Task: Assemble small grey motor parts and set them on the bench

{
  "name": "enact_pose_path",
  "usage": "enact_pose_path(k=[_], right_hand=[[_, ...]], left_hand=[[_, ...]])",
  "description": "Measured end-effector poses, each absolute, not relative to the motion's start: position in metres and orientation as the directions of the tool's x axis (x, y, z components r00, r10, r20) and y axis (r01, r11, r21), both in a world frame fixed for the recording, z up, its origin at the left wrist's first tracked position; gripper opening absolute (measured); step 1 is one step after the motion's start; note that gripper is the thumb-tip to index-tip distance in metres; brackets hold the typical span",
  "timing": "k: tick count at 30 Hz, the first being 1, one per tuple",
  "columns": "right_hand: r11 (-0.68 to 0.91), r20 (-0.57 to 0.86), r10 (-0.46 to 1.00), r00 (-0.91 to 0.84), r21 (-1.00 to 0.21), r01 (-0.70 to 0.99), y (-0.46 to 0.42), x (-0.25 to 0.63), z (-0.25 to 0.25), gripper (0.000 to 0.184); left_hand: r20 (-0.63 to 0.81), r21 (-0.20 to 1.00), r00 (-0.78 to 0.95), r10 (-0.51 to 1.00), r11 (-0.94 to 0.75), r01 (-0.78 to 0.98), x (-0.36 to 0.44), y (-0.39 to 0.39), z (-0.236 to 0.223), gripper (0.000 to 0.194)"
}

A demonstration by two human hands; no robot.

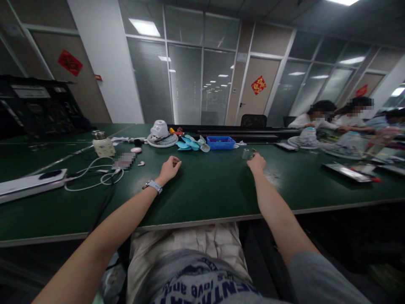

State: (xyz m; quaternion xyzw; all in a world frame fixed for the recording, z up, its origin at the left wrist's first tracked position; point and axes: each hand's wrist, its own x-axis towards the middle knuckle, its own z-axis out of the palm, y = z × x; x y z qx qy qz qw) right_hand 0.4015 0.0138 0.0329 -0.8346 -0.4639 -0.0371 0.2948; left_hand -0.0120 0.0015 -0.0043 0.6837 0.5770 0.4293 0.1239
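My left hand (170, 169) rests on the green tabletop (209, 185), fingers loosely bent and a little apart, with nothing visible in it. To the right, my right hand (257, 163) is closed near the table surface, its fingertips pressed together. A tiny dark tip shows above those fingers, too small to name. Just left of that hand stands a small silver metal cylinder (245, 153), apart from the fingers. Behind both hands lie light-blue fan blades (189, 143), a blue plastic basket (220, 142) with small parts, and a white fan head with its grille (161, 138).
A power strip with a white phone (34, 182), looped white cable (91, 171), an earbud (141, 164) and a patterned bottle (103, 145) are at left. At right lie tablet-like devices (346, 173) and fan parts (308, 137), with people seated behind.
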Motion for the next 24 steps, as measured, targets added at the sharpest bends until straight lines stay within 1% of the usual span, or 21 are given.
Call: enact_pose_path(k=[2,3,5,8,9,11,14,17,20,24], right_hand=[[-0.320,0.395,0.782,0.482,-0.410,0.854,0.013,0.384,0.034,0.046],[-0.248,0.427,0.804,0.415,-0.393,0.885,0.013,0.370,0.035,0.047],[-0.034,0.487,0.842,0.233,-0.384,0.923,0.010,0.334,0.034,0.051],[0.300,0.524,0.851,-0.040,-0.421,0.856,0.001,0.273,0.030,0.060],[0.378,0.524,0.845,-0.110,-0.437,0.816,-0.004,0.254,0.028,0.062],[0.479,0.520,0.829,-0.208,-0.465,0.744,-0.012,0.225,0.024,0.064],[0.553,0.508,0.810,-0.294,-0.492,0.672,-0.020,0.202,0.016,0.065],[0.582,0.484,0.804,-0.346,-0.521,0.624,-0.024,0.197,0.010,0.065],[0.578,0.473,0.809,-0.350,-0.527,0.623,-0.024,0.198,0.006,0.063],[0.580,0.481,0.803,-0.351,-0.499,0.644,-0.025,0.198,0.005,0.062]], left_hand=[[0.452,0.670,-0.033,0.892,-0.315,0.673,-0.011,0.002,-0.004,0.021],[0.457,0.673,-0.033,0.889,-0.321,0.666,-0.011,0.001,-0.003,0.020],[0.473,0.679,-0.031,0.881,-0.342,0.650,-0.009,-0.002,0.000,0.019],[0.521,0.676,-0.008,0.853,-0.407,0.614,-0.003,-0.011,0.006,0.021],[0.544,0.673,0.001,0.839,-0.437,0.597,0.000,-0.015,0.009,0.022],[0.591,0.659,0.020,0.807,-0.497,0.564,0.007,-0.021,0.012,0.025],[0.630,0.624,0.065,0.774,-0.555,0.550,0.019,-0.030,0.016,0.028],[0.617,0.613,0.112,0.779,-0.565,0.552,0.029,-0.035,0.018,0.027],[0.616,0.622,0.099,0.782,-0.560,0.547,0.033,-0.036,0.019,0.024],[0.632,0.622,0.083,0.770,-0.569,0.538,0.032,-0.035,0.019,0.024]])
